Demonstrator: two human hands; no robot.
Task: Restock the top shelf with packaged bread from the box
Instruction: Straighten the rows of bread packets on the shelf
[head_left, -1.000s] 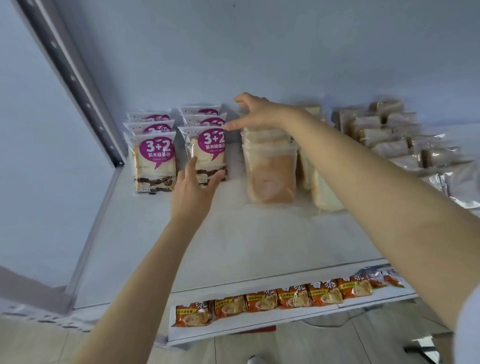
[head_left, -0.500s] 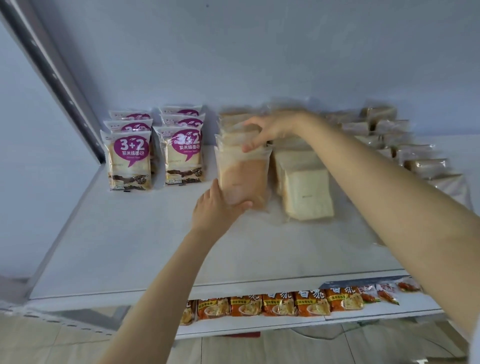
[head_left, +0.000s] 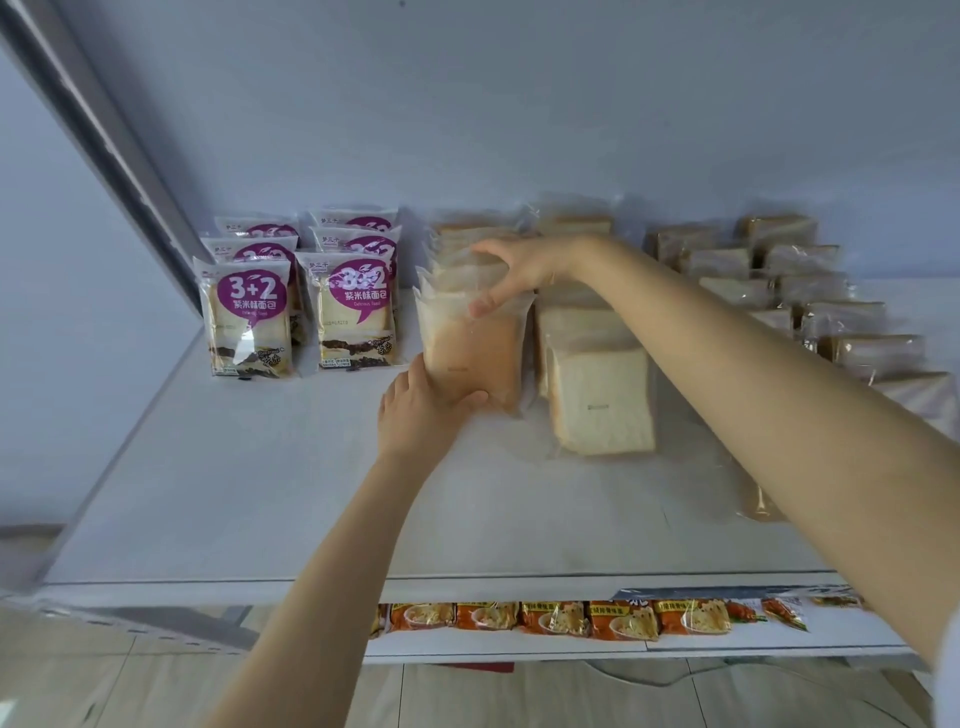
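On the white top shelf (head_left: 260, 493) stands a row of clear-wrapped bread packs (head_left: 475, 345), its front pack upright and orange-tinted. My left hand (head_left: 421, 410) grips that pack's lower left corner. My right hand (head_left: 519, 273) reaches over the row and pinches the top of the front packs. Purple "3+2" bread packs (head_left: 247, 322) stand in two rows to the left. A white toast pack (head_left: 600, 400) leans just right of the row. The box is not in view.
More clear bread packs (head_left: 810, 291) fill the shelf's right side, some behind my right forearm. A lower shelf holds orange noodle packets (head_left: 556, 618). A dark upright post (head_left: 104, 145) rises at the left. The wall is close behind the packs.
My left hand moved right from the purple packs to the clear row's front pack. My right hand came down onto the row's top. The view shifted right and downward.
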